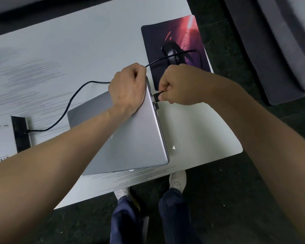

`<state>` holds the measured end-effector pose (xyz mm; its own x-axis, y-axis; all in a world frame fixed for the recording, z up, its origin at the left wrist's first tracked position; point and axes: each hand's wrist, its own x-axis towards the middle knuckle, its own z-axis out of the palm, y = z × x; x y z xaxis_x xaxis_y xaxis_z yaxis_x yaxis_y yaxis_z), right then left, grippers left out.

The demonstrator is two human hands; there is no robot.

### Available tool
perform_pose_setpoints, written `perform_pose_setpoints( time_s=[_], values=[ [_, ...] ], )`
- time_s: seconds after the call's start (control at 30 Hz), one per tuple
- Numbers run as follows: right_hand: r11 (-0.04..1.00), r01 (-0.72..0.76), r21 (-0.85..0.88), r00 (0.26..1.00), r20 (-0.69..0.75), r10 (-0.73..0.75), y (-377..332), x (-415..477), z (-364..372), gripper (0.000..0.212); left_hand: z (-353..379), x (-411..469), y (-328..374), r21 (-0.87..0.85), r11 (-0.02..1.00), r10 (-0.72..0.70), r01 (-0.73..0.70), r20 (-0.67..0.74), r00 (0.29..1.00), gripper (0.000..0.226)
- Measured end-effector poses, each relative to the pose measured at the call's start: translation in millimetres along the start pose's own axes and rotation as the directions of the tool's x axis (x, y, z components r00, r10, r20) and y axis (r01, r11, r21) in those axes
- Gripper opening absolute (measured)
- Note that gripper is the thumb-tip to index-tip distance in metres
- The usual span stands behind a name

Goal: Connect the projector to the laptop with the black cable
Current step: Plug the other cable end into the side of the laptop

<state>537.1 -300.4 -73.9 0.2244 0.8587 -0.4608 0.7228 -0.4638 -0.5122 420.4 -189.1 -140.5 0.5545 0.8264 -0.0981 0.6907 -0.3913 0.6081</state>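
Note:
A closed silver laptop [130, 134] lies on the white table [201, 131]. My left hand [128, 88] rests fisted on the laptop's far right corner, with the black cable [72, 101] running under it. That cable runs left to a black port panel [20, 132] on a white device [0, 138] at the left edge. My right hand [180, 85] pinches the cable's black plug [156, 96] right at the ports on the laptop's right side. A small black dongle [156, 106] sits in a port just below.
A dark mouse pad with a red-purple print [183, 32] lies behind the laptop's right side, with a black mouse [173, 53] on it. The cable loops over the mouse. My legs and white shoes [178, 180] show below the table's front edge. Grey furniture stands at the right.

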Motion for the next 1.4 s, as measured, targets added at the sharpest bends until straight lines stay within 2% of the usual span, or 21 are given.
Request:
perform_pose_setpoints(
  time_s=[0.1,0.27,0.53,0.7,0.83,1.07,1.17,1.27,1.4],
  values=[
    [0.993,0.003,0.117,0.995,0.098,-0.015,16.4,7.5,4.8,0.026,8.9,1.1,-2.7,0.036,0.999,0.001,-0.002,0.004,1.0,0.032],
    [0.967,-0.008,0.254,0.986,0.161,-0.034,39.4,17.4,15.7,0.027,22.4,3.0,-9.2,0.093,0.995,0.025,-0.026,0.009,1.0,0.03],
    [0.939,0.017,0.343,0.99,0.124,-0.063,64.1,35.7,43.0,0.026,45.5,15.6,-25.2,0.202,0.979,0.011,-0.018,0.035,0.999,0.034],
    [0.938,-0.027,0.346,0.99,0.141,-0.024,80.0,47.7,62.4,0.013,63.5,18.9,-36.5,0.239,0.971,0.005,-0.029,0.098,0.995,0.046],
    [0.912,-0.06,0.405,0.994,0.106,0.018,92.8,51.0,77.7,0.019,70.7,19.6,-43.1,0.255,0.965,0.025,-0.067,0.167,0.986,0.045],
    [0.959,-0.052,0.279,0.998,-0.026,0.061,103.6,52.5,97.4,0.021,74.0,18.1,-52.7,0.232,0.963,0.085,-0.135,0.214,0.973,0.043],
    [0.977,-0.022,0.211,0.995,-0.093,0.042,103.6,54.0,100.5,0.018,73.2,15.9,-56.8,0.234,0.949,0.16,-0.21,0.214,0.964,0.043],
    [0.984,-0.001,0.179,0.989,-0.144,0.027,103.7,53.3,103.0,0.015,71.7,14.2,-58.2,0.214,0.953,0.172,-0.215,0.202,0.964,0.044],
    [0.99,0.001,0.143,0.982,-0.187,0.026,104.4,51.8,108.6,0.013,70.5,14.8,-57.6,0.269,0.919,0.239,-0.287,0.196,0.951,0.039]
  ],
)
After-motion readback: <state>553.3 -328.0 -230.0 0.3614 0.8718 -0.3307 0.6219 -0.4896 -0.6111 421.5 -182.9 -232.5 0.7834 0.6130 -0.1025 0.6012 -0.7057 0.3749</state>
